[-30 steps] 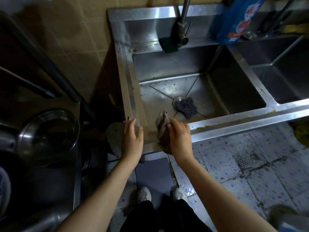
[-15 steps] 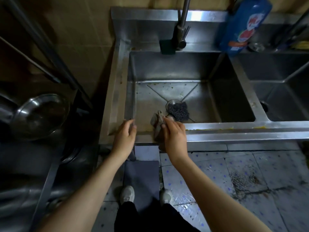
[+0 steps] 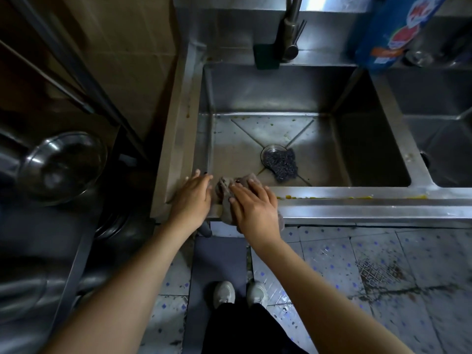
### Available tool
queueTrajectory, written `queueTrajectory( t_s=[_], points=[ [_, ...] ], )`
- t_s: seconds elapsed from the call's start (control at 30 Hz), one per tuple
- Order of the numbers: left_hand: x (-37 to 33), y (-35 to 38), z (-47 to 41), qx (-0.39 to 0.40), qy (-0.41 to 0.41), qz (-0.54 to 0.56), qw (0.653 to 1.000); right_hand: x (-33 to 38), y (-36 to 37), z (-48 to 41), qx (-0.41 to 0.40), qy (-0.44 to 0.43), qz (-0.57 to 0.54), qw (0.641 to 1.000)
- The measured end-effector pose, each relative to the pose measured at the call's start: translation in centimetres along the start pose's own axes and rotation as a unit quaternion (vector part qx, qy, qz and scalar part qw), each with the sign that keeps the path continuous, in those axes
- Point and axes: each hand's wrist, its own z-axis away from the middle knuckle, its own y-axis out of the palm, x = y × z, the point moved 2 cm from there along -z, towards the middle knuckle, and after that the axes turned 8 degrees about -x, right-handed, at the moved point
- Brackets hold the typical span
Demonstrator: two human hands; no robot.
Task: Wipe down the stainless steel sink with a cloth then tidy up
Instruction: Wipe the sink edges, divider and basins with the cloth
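Note:
The stainless steel sink (image 3: 357,200) fills the upper middle of the view, with food specks on its floor and yellow residue along its front rim. A crumpled grey-brown cloth (image 3: 224,192) lies on the rim's front left corner. My right hand (image 3: 255,208) presses flat on the cloth, fingers spread over it. Just left of it, my left hand (image 3: 192,198) rests open on the same corner. A dark steel-wool scourer (image 3: 281,163) lies beside the drain at the basin's centre.
A tap (image 3: 290,29) and a dark green sponge (image 3: 265,56) sit on the back ledge. A blue detergent bag (image 3: 390,29) stands between this basin and a second basin (image 3: 444,139) at right. Metal bowls (image 3: 61,164) stack at left. Stained floor tiles lie below.
The view has shifted closer over the sink. My right hand has gone from pinching the bunched cloth to pressing it flat on the rim. My left hand stays at the corner.

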Motion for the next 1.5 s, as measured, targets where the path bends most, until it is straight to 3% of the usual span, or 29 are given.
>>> queueTrajectory(
  t_s=[0.2, 0.47, 0.7, 0.83, 1.0, 1.17, 1.37, 1.5],
  points=[
    [-0.4, -0.2, 0.5, -0.041, 0.043, -0.044, 0.997, 1.5, 1.6, 0.3, 0.082, 0.005, 0.100, 0.992],
    [0.0, -0.1, 0.7, -0.063, 0.110, -0.068, 0.990, 0.7, 2.1, -2.0, 0.141, 0.091, 0.098, 0.981],
    [0.0, 0.3, 0.4, -0.073, 0.130, -0.097, 0.984, -1.6, 0.1, -0.2, 0.075, 0.087, 0.133, 0.984],
    [0.2, 0.3, 0.2, -0.075, 0.132, -0.103, 0.983, 0.5, 0.5, 1.2, 0.082, 0.081, 0.151, 0.982],
    [0.2, 0.4, 0.1, -0.066, 0.141, -0.110, 0.982, 2.1, 1.4, -0.3, 0.129, 0.061, 0.120, 0.982],
    [0.9, 1.1, -0.1, -0.042, 0.128, -0.092, 0.987, -0.7, 0.6, -2.8, 0.249, 0.086, 0.110, 0.959],
    [0.8, 1.1, 0.0, -0.062, 0.133, -0.095, 0.985, -3.1, -1.3, -0.1, 0.114, 0.086, 0.134, 0.981],
    [0.7, 1.1, 0.2, -0.066, 0.138, -0.101, 0.983, -1.4, -1.1, 1.7, 0.077, 0.100, 0.141, 0.982]
  ],
)
